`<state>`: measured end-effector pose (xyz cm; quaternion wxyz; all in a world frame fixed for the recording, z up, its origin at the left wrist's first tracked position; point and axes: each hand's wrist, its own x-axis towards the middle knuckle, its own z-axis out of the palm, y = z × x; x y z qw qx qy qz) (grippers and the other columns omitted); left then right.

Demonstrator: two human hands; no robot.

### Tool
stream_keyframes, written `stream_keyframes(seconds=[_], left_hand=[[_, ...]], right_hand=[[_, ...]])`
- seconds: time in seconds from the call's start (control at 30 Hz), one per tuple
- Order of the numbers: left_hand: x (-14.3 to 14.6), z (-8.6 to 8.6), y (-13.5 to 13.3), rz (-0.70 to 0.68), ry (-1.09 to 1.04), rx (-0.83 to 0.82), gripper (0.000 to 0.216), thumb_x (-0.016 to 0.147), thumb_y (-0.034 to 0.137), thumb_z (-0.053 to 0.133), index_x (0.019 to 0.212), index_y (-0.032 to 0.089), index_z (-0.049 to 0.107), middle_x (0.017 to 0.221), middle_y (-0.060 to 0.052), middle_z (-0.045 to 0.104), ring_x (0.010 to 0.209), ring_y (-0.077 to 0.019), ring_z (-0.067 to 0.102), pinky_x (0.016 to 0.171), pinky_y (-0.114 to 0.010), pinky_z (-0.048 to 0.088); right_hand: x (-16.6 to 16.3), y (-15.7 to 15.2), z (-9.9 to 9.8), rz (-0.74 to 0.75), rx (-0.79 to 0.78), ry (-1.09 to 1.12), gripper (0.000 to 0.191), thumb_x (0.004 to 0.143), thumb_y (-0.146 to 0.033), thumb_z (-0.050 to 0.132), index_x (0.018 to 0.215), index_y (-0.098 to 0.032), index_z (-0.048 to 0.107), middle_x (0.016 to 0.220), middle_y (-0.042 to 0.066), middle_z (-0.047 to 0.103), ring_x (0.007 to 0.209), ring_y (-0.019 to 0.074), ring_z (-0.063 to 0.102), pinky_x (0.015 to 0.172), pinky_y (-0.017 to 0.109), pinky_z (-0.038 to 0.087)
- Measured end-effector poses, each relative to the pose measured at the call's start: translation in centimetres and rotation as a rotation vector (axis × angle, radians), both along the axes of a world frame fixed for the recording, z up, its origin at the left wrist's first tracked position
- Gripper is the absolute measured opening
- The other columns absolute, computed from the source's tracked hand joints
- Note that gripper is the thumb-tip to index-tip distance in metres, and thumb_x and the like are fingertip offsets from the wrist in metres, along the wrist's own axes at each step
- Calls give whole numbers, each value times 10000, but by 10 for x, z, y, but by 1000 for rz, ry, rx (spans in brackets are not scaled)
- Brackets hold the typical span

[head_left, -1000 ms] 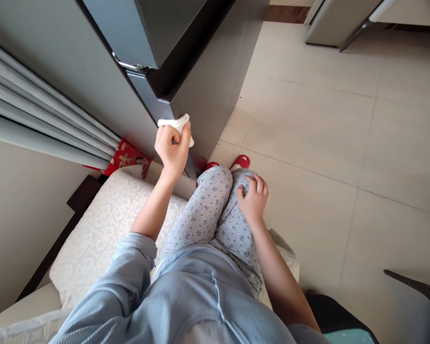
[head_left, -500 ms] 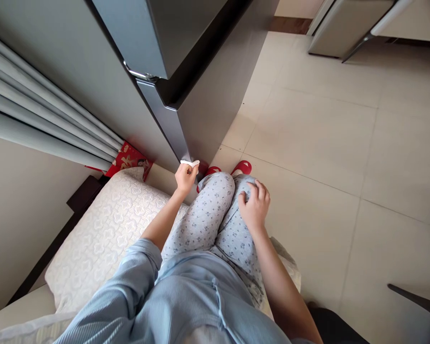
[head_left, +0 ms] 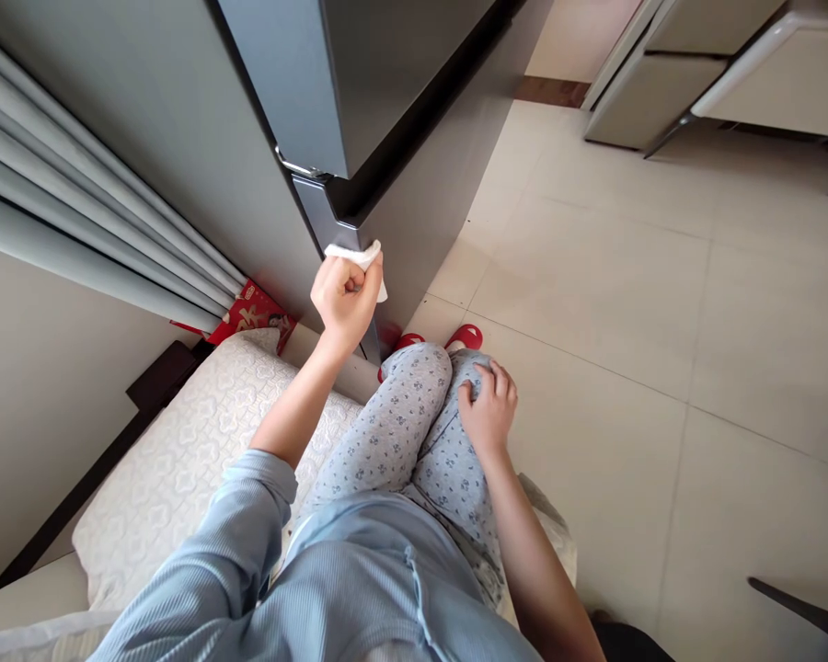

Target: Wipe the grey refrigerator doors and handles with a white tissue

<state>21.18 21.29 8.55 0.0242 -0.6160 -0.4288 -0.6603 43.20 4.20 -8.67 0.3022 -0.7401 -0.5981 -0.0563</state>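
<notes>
My left hand [head_left: 349, 292] is closed on a white cloth or tissue [head_left: 356, 254], which is pressed against the side edge of the grey refrigerator's lower door [head_left: 424, 193]. It sits just below the notch between the two doors, where a metal hinge [head_left: 304, 167] shows. My right hand [head_left: 489, 405] rests on my right knee, fingers spread over the patterned grey trousers [head_left: 386, 432], and holds nothing. The upper refrigerator door [head_left: 393, 74] stands above the dark handle recess.
A cream quilted cover [head_left: 200, 469] lies at my left, beside a red box [head_left: 255, 313] and grey curtain folds [head_left: 97, 175]. Red slippers [head_left: 466, 336] are on the tiled floor [head_left: 593, 294]. Cabinet-like furniture [head_left: 662, 92] stands at the far right, a dark curved piece [head_left: 807, 611] lower right.
My left hand has moved up the door edge with the white cloth or tissue, from near the bottom to just under the notch. My right hand stays on the knee. The view has shifted slightly.
</notes>
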Motion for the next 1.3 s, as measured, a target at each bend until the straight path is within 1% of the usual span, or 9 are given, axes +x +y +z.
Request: stream_keyframes(seconds=[0.13, 0.27, 0.47, 0.73, 0.87, 0.97, 1.07, 1.13, 1.3], left_hand=[[-2, 36, 5, -24, -13, 6, 548, 947, 362, 735, 655, 180, 309, 626, 32, 278, 605, -88, 341, 595, -260, 313], [-1, 33, 5, -55, -8, 31, 548, 976, 374, 705, 668, 181, 295, 640, 35, 280, 607, -83, 337, 606, -258, 317], [2, -15, 2, -40, 7, 89, 567, 1007, 366, 655, 642, 175, 266, 595, 38, 294, 570, -84, 301, 570, -269, 260], [-2, -89, -5, -8, 20, -75, 606, 1007, 468, 623, 606, 187, 266, 559, 34, 306, 553, -102, 331, 562, -274, 276], [-5, -113, -10, -23, 24, -135, 613, 994, 486, 627, 599, 192, 262, 544, 31, 327, 553, -107, 344, 563, -271, 292], [-7, -122, -16, -48, 30, -184, 606, 998, 485, 616, 602, 193, 262, 544, 25, 340, 562, -111, 353, 569, -276, 292], [-10, -119, -20, -63, 30, -249, 603, 1005, 515, 597, 609, 189, 279, 566, 17, 358, 584, -116, 365, 581, -283, 283], [-11, -108, -19, -63, 20, -255, 598, 1003, 532, 596, 617, 188, 297, 583, 15, 364, 596, -117, 374, 590, -285, 286], [-9, -50, -12, -69, -12, -114, 560, 1007, 451, 633, 650, 181, 298, 625, 17, 371, 631, -111, 393, 609, -275, 304]], right_hand=[[0, 0, 0, -6, 23, -30, 334, 947, -266, 558, 1203, -101, 696, 1359, 179, 632, 1282, 325, 562, 1098, 501, 487], [0, -1, 0, -8, 19, -27, 344, 951, -270, 554, 1214, -98, 694, 1373, 188, 623, 1286, 324, 558, 1101, 506, 484], [0, -1, -1, 1, 8, -1, 346, 958, -278, 550, 1220, -104, 692, 1384, 197, 615, 1294, 326, 548, 1097, 519, 481], [1, -1, -2, -7, 47, -41, 334, 953, -281, 562, 1203, -111, 704, 1369, 171, 635, 1277, 329, 578, 1086, 501, 499], [2, -1, -1, -1, 50, -45, 333, 952, -280, 558, 1197, -112, 707, 1359, 172, 640, 1271, 325, 584, 1077, 495, 506], [2, 0, -1, 0, 37, -13, 336, 956, -280, 551, 1205, -113, 704, 1368, 179, 634, 1284, 323, 574, 1089, 502, 494], [2, 0, -1, 1, 23, 17, 341, 958, -278, 543, 1210, -113, 702, 1377, 188, 628, 1294, 326, 568, 1099, 518, 483], [2, -1, -1, 2, 29, 11, 345, 960, -280, 540, 1211, -109, 705, 1375, 190, 630, 1286, 330, 576, 1093, 523, 489], [3, -1, -1, 8, 52, -22, 351, 959, -284, 548, 1206, -100, 717, 1352, 179, 643, 1260, 336, 598, 1079, 510, 509]])
